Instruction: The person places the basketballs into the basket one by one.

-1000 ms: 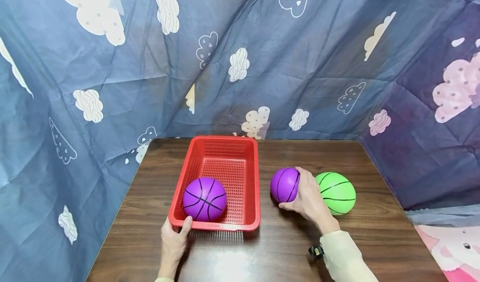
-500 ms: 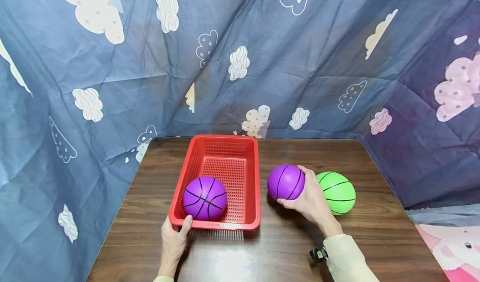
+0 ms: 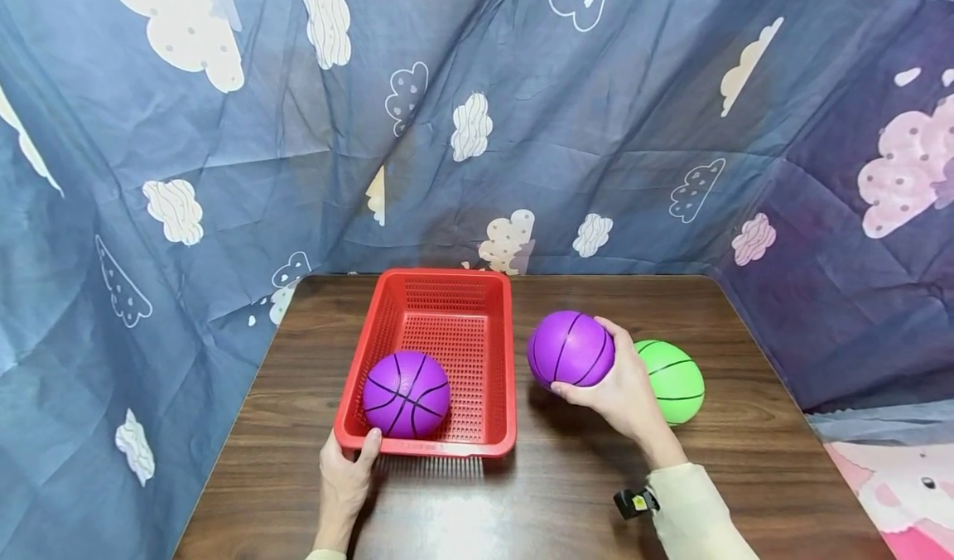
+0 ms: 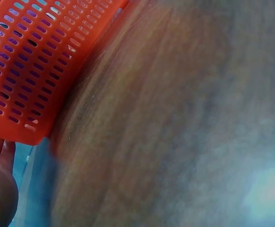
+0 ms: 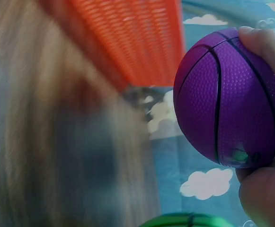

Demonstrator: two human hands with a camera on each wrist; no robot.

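Observation:
My right hand (image 3: 624, 386) grips a purple toy basketball (image 3: 570, 349) from its right side, thumb in front. In the right wrist view that purple ball (image 5: 222, 104) appears off the table, with the hand (image 5: 265, 189) around it. My left hand (image 3: 345, 477) holds the near left corner of a red plastic basket (image 3: 509, 361), thumb over the rim. A second purple ball (image 3: 406, 394) lies in the basket's near left part. The left wrist view shows the basket's perforated wall (image 4: 33, 71) and part of the left hand (image 4: 0, 184).
A green toy basketball (image 3: 674, 382) rests on the wooden table (image 3: 596, 494), right of my right hand and partly behind it. A blue cloth (image 3: 633, 113) with cloud prints hangs along the table's back and sides.
My right hand has raised the purple ball off the table and brought it slightly leftward and nearer the camera. The left hand and the basket have stayed in place.

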